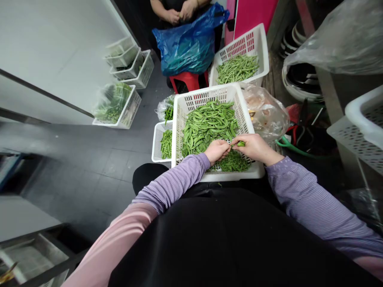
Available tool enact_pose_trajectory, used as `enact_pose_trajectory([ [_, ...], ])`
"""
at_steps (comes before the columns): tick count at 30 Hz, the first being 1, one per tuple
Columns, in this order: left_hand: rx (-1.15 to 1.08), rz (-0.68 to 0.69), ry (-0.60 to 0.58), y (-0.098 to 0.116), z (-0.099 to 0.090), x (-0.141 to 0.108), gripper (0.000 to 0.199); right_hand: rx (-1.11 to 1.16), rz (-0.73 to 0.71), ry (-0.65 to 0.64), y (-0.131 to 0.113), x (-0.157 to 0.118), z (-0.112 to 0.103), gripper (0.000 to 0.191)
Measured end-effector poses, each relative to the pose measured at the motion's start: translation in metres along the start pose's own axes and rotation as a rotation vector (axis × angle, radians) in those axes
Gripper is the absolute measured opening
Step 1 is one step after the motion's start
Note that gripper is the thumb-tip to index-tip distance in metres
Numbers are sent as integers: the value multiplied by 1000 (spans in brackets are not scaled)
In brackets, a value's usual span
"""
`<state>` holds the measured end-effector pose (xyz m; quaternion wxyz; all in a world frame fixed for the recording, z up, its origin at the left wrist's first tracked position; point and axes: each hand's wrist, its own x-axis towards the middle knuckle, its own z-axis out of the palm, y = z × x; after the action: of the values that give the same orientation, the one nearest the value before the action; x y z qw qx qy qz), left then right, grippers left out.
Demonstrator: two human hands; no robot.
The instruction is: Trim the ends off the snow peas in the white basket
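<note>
A large white basket (177, 131) rests at my lap, heaped with green pea pods (209, 121). Thin green trimmings (234, 161) lie in its near right part. Over the near part of the basket, my left hand (218, 151) is closed in a pinch, and what it holds is too small to make out. My right hand (253, 147) is beside it, fingertips almost touching the left ones, closed on a green pod (241, 144). The fingers partly hide the pod.
A small white basket (155, 143) of pods stands left of the large one. Beyond are another basket (265, 52) of beans, a red stool (188, 79) under a blue bag (188, 44), and a person's hands (179, 14). Scissors (299, 127) lie at right.
</note>
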<state>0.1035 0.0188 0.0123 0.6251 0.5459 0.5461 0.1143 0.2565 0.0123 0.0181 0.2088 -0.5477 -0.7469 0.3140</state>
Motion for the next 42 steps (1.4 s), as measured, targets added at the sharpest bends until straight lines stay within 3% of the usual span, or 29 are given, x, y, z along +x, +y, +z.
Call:
enact_pose_trajectory([
  [4,442,-68,24,-36,-6,10,19,239,144,210,3,-2,-15,13],
  [6,552,-97,45,-52,-14,12,6,342,203,265,7,-2,-21,18],
  [7,555,-86,57,-55,-17,12,8,395,232,259,9,-2,-22,20],
  [10,407,62,15,-44,-23,8,39,513,298,183,10,1,-20,27],
  [14,163,177,-197,-10,-20,1,25,591,339,136,3,4,-14,33],
  [17,127,207,-164,3,-19,-1,24,641,368,129,2,5,-12,35],
  [21,294,260,-116,8,-26,-1,25,457,327,68,5,3,-12,30],
  [25,842,381,-27,14,-34,-1,24,-44,54,269,2,2,-8,22],
  [26,981,403,-23,16,-36,-2,23,-135,-29,267,1,2,-6,23],
  [28,1167,464,-36,20,-36,-5,23,-233,-147,143,-2,2,-1,24],
  [30,1197,546,-7,23,-33,-6,24,-233,-166,53,-5,3,4,18],
  [32,1100,603,96,24,-26,-3,26,-130,-97,106,-6,5,9,11],
  [34,927,566,237,20,-19,5,30,75,11,219,-6,8,11,10],
  [36,775,432,306,9,-14,16,35,345,140,334,-3,11,9,15],
  [37,753,339,284,0,-13,21,36,477,197,400,1,12,7,17],
  [39,846,156,132,-21,-14,28,29,663,264,548,10,15,1,23],
  [41,1038,40,3,-42,-17,31,27,641,274,658,19,18,-5,26],
  [42,1112,40,-10,-52,-18,32,35,540,269,647,22,20,-5,27],
])
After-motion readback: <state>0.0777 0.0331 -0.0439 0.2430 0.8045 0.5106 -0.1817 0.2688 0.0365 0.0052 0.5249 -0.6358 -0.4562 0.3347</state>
